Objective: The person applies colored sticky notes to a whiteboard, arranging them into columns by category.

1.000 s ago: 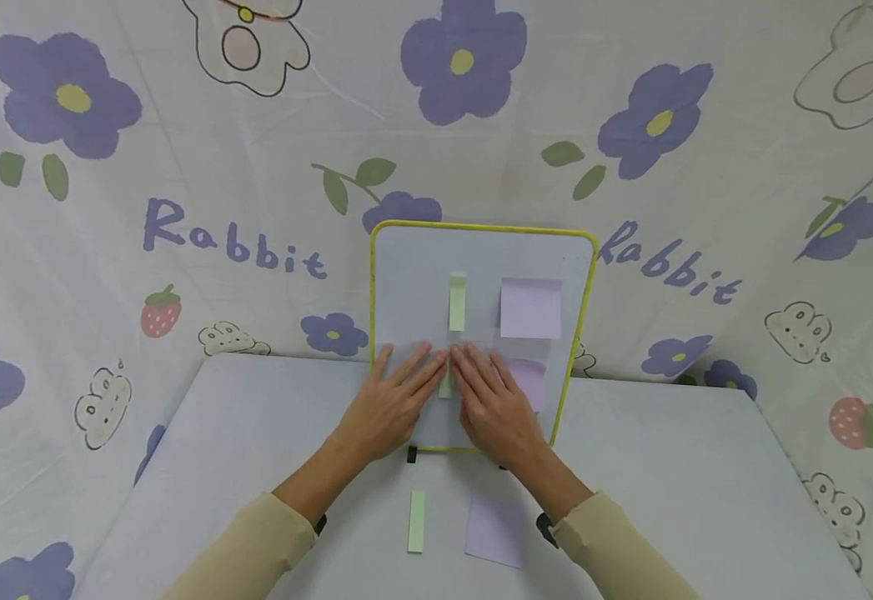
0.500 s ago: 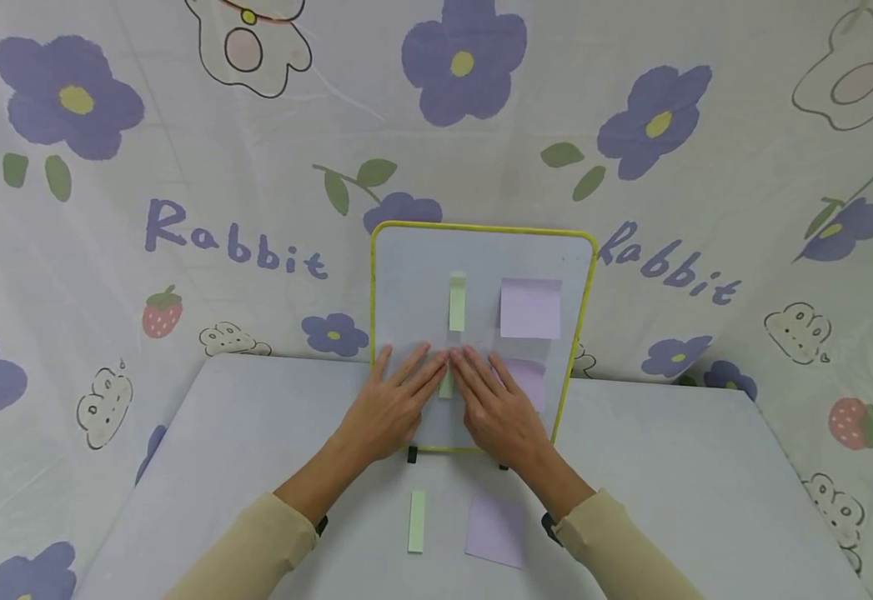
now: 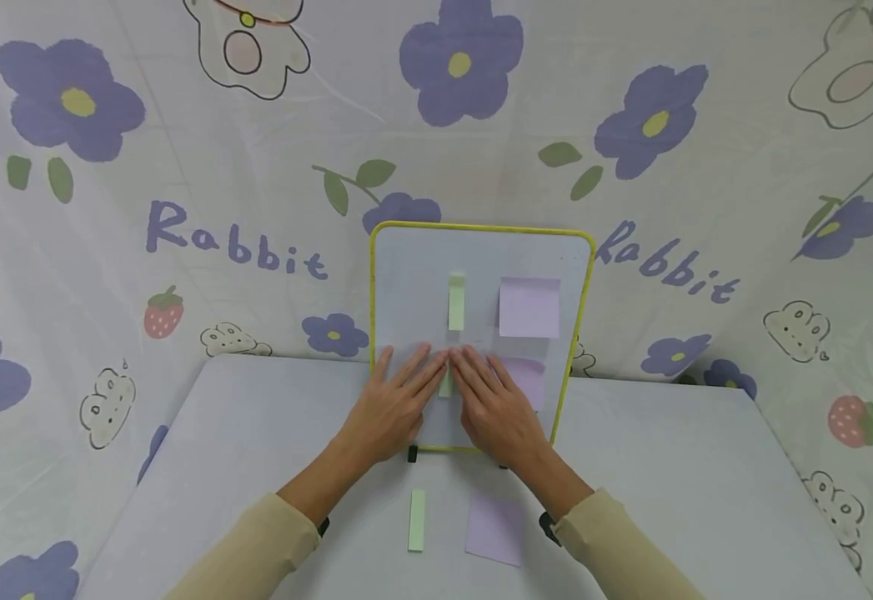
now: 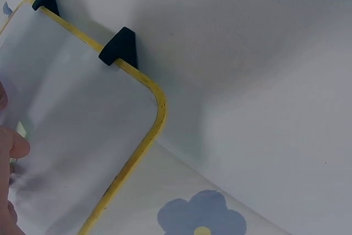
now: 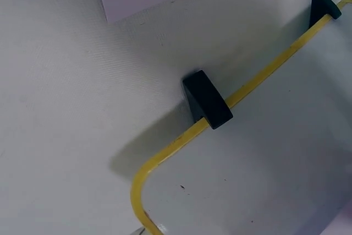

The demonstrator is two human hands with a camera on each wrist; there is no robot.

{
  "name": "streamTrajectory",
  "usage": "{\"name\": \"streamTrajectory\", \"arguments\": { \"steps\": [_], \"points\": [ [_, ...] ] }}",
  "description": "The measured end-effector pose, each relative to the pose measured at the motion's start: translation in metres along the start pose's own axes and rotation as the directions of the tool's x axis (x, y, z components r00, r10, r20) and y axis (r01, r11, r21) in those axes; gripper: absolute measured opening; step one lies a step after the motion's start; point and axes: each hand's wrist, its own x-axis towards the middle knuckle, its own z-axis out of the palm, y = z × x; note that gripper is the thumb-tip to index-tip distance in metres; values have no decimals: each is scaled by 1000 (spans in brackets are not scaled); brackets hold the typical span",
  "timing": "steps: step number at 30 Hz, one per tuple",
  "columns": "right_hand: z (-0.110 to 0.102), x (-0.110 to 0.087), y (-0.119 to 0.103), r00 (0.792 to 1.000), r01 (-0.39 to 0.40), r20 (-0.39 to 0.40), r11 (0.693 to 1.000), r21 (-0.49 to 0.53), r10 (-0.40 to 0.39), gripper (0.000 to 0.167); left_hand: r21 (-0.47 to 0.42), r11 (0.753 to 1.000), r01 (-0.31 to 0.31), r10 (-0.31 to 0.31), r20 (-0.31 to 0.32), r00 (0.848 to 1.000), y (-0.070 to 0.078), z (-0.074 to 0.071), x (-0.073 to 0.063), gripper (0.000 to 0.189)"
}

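A whiteboard with a yellow rim [image 3: 481,258] stands on the table. My left hand [image 3: 389,408] lies against its lower half, fingers spread and straight. The fingertips touch the top of a pale green sticky-note strip [image 3: 446,387]. From the other side my right hand [image 3: 502,414] presses the same strip with straight fingertips, and its outer fingers partly cover a lilac sticky note [image 3: 530,383]. Higher on the board hang another green strip [image 3: 456,305] and another lilac note [image 3: 529,308]. The left wrist view catches only part of the left hand [image 4: 6,158] at its edge.
On the table before the board lie a green strip pad [image 3: 417,522] and a lilac note pad [image 3: 496,531]. Black feet [image 5: 208,100] hold the board's bottom edge. A patterned cloth [image 3: 256,167] hangs behind the table [image 3: 669,467].
Both hands stay nearly still on the lower green strip, with only slight shifts of the fingers. The notes and the board keep their places; the head view drifts very slightly.
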Motion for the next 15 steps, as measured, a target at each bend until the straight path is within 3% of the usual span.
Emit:
{"name": "streamTrajectory", "arguments": {
  "steps": [6,12,15],
  "points": [
    [2,-3,-2,1000,15,9,1000,17,-15,64,-25,1000,9,-9,-3,1000,4,2,-3,75],
    [3,-5,-4,1000,4,2,999,53,-4,63,11,1000,-4,4,47,999,6,2,-6,79],
    [-3,-5,-4,1000,0,3,998,64,0,62,-9,1000,-2,3,40,999,5,1,-8,76]
  ]
}}
